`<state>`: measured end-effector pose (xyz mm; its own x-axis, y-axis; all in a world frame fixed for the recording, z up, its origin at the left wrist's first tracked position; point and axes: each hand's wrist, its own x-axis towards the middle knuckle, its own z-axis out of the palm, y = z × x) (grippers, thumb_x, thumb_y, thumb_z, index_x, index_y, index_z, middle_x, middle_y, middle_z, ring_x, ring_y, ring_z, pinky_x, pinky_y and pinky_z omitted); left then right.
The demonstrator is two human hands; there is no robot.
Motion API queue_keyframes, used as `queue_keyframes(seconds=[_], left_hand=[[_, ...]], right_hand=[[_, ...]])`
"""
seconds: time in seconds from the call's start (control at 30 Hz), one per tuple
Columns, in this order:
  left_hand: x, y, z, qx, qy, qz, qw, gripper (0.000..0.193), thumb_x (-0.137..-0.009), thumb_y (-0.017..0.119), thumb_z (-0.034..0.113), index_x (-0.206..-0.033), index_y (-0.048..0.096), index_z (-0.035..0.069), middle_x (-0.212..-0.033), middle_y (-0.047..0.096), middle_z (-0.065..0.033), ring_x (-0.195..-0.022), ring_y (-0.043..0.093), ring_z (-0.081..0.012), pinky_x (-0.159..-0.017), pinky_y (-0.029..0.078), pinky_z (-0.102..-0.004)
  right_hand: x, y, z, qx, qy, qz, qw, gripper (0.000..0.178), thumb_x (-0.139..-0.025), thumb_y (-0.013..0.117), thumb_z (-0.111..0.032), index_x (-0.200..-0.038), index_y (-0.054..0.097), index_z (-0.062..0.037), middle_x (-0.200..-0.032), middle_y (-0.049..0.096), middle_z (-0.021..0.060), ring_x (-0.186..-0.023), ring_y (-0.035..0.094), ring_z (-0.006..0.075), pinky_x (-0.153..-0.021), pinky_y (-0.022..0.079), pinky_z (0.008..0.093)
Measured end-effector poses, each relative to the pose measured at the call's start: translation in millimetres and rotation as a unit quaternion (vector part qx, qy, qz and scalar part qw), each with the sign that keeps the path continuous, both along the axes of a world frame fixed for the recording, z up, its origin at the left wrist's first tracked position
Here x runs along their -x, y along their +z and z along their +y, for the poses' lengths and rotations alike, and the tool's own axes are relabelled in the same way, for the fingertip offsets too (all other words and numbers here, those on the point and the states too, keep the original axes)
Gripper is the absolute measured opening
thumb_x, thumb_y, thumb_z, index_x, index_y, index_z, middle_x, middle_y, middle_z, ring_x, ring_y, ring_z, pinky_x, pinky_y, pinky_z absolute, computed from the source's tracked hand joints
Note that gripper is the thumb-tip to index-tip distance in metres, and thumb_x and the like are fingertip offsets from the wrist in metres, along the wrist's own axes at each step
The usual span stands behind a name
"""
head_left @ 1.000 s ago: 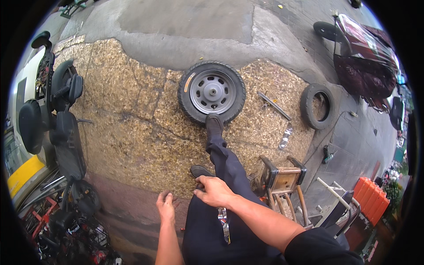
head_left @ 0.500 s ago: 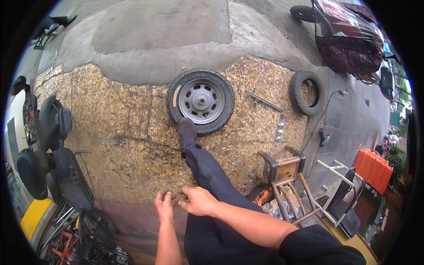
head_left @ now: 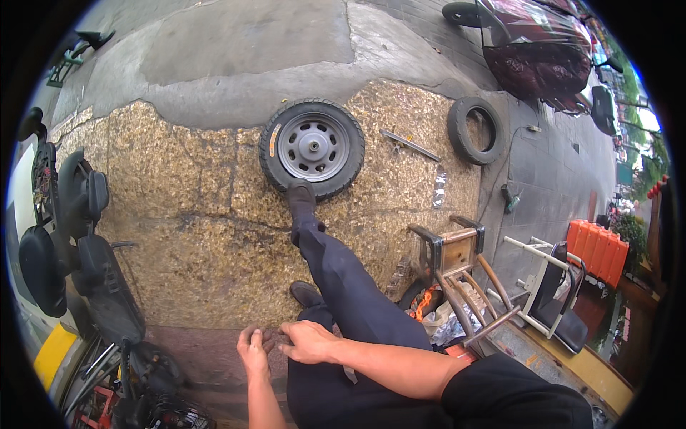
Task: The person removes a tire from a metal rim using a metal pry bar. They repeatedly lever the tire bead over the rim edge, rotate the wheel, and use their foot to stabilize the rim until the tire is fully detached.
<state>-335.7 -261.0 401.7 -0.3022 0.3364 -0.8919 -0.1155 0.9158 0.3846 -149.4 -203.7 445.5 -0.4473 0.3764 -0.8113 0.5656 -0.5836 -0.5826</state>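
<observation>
My left hand (head_left: 254, 350) and my right hand (head_left: 309, 342) are held close together above my lap, fingers loosely bent and apart. I see nothing held in either; the fingertips are small and slightly blurred. Ahead, a wheel (head_left: 314, 146) with a grey spoked rim and a black tire lies flat on the ground, an orange-and-white label on its left side. My shoe (head_left: 301, 196) rests against the tire's near edge. My other shoe (head_left: 306, 293) stands nearer, behind that leg. Right of the wheel lies a long metal bar (head_left: 411, 145) with a small yellowish piece beside it.
A loose black tire (head_left: 475, 131) lies at the right, near a dark-and-green tool (head_left: 509, 199) with a cord. Nearer stand a wooden stool (head_left: 457, 254) and a white-framed chair (head_left: 547, 286). Scooters (head_left: 107, 279) line the left; a covered one (head_left: 536, 61) stands far right.
The view has shifted, so the wheel and stool sit a little further left and higher. My other shoe has come into sight. My hands stay close together, with fingers slightly moved.
</observation>
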Motion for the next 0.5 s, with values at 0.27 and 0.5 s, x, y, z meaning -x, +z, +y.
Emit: queue_keyframes(seconds=[0.27,0.5], left_hand=[[-4,-14,12,0.06,0.002,0.037,0.997,0.031,-0.098,0.054,0.016,-0.124,0.056,-0.001,-0.109,0.064,-0.0129,-0.093,0.065,-0.0222,-0.073,0.056,-0.0345],[-36,-14,34,-0.04,-0.03,-0.039,0.998,0.031,-0.097,0.055,0.014,-0.124,0.056,-0.002,-0.107,0.064,-0.013,-0.092,0.065,-0.0216,-0.075,0.057,-0.0348]], right_hand=[[-18,-24,20,0.009,0.014,-0.003,1.0,0.043,-0.09,0.064,-0.031,-0.118,0.06,-0.0001,-0.103,0.069,0.0226,-0.105,0.064,0.0394,-0.089,0.05,0.0467],[-37,-16,13,-0.041,-0.028,-0.033,0.998,0.033,-0.089,0.065,-0.029,-0.102,0.06,0.0011,-0.1,0.068,0.0228,-0.101,0.064,0.0411,-0.084,0.051,0.0491]])
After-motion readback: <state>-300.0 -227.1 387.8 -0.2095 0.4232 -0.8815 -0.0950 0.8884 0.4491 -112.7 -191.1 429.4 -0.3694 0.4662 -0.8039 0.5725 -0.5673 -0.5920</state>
